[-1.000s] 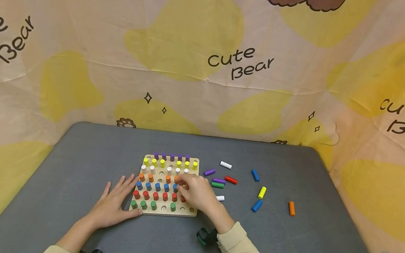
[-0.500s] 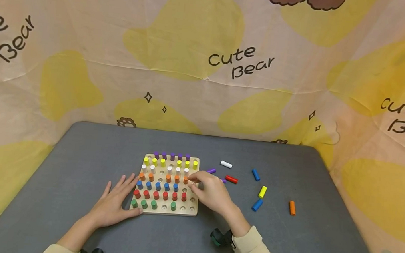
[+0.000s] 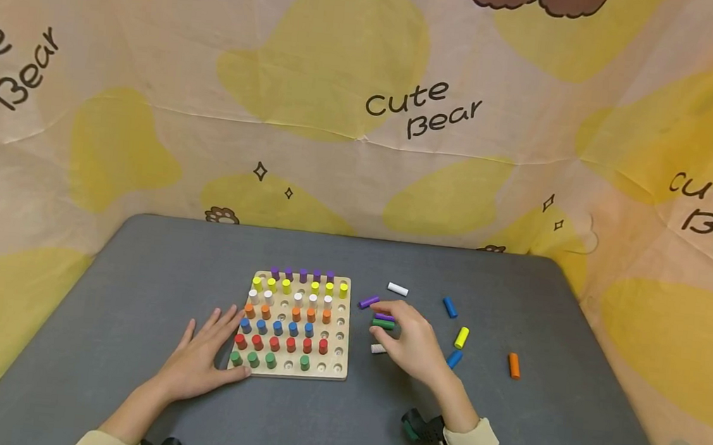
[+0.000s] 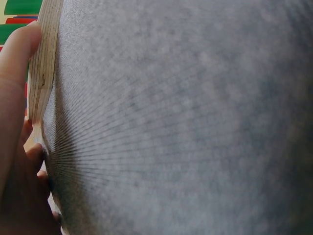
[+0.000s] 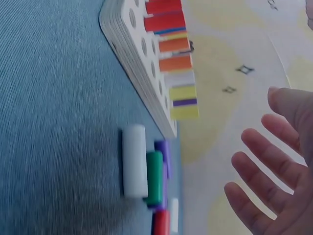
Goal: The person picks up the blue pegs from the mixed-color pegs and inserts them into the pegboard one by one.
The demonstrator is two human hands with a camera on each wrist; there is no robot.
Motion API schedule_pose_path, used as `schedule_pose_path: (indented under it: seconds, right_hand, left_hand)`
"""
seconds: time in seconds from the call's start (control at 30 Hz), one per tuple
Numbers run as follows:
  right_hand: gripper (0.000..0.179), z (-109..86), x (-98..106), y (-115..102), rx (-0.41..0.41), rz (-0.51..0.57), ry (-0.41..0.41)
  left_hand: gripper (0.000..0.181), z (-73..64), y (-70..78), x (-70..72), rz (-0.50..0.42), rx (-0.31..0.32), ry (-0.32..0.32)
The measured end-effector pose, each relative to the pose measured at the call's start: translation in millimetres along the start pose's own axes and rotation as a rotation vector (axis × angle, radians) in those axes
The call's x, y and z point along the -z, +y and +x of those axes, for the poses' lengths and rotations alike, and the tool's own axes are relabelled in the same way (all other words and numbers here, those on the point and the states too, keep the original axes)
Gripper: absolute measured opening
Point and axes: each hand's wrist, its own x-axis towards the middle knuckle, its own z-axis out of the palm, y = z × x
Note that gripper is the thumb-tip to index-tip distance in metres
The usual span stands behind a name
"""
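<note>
A wooden pegboard (image 3: 330,358) bears rows of upright pegs: purple at the back, then yellow, white, orange, blue, red and green. Several holes show, mostly down the right side. My left hand (image 3: 199,361) lies spread along the board's left edge, its thumb at the near left corner. In the left wrist view the thumb touches the board's wooden side. Right of the board, my right hand (image 3: 412,344) hovers with thumb and fingers apart and nothing between them. Just by its fingertips lie a green peg (image 3: 383,324), a purple peg (image 3: 368,302) and a white peg (image 5: 134,161).
Farther right on the grey table (image 3: 568,425) lie a yellow peg (image 3: 462,338), an orange peg (image 3: 514,365) and a blue peg (image 3: 449,308). A second white peg (image 3: 398,290) lies behind the right hand. A patterned cloth (image 3: 358,53) hangs behind the table.
An orange peg now stands in the board where my right fingers were. My right hand has let go and moved right, over the loose pegs. The left hand stays put.
</note>
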Motion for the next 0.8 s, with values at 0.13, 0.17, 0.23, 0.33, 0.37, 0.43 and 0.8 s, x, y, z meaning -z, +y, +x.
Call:
schedule_pose_path:
  seconds: [0.13,0.17,0.23,0.33,0.37,0.43,0.8]
  right_hand:
    - [0.038,-6.3,8.1,10.3,-0.028,0.001,0.051]
    - [0.040,-8.1,9.9,13.3,-0.038,0.006,0.066]
    - [0.042,-11.9,14.0,18.5,-0.067,0.011,0.094]
    - [0.045,-18.1,19.3,27.1,-0.111,0.008,0.138]
    - [0.046,-20.3,21.1,30.1,-0.125,0.003,0.151]
    - [0.047,-24.6,25.2,35.2,-0.155,-0.006,0.171]
    - [0.050,-52.9,46.0,57.9,-0.410,-0.037,0.125]
  left_hand:
    - [0.102,0.0,-0.6,-0.3,0.001,-0.001,0.002]
    - [0.102,-0.1,-0.5,-0.2,0.001,-0.002,0.003]
    - [0.102,-0.4,-0.3,0.1,0.003,-0.004,0.007]
    - [0.101,-0.9,0.3,0.8,0.000,-0.007,0.010]
    - [0.101,-0.9,0.4,1.0,-0.001,-0.006,0.009]
    - [0.102,-0.8,0.6,1.1,-0.001,-0.004,0.006]
    - [0.102,0.0,0.1,0.0,0.005,0.003,-0.003]
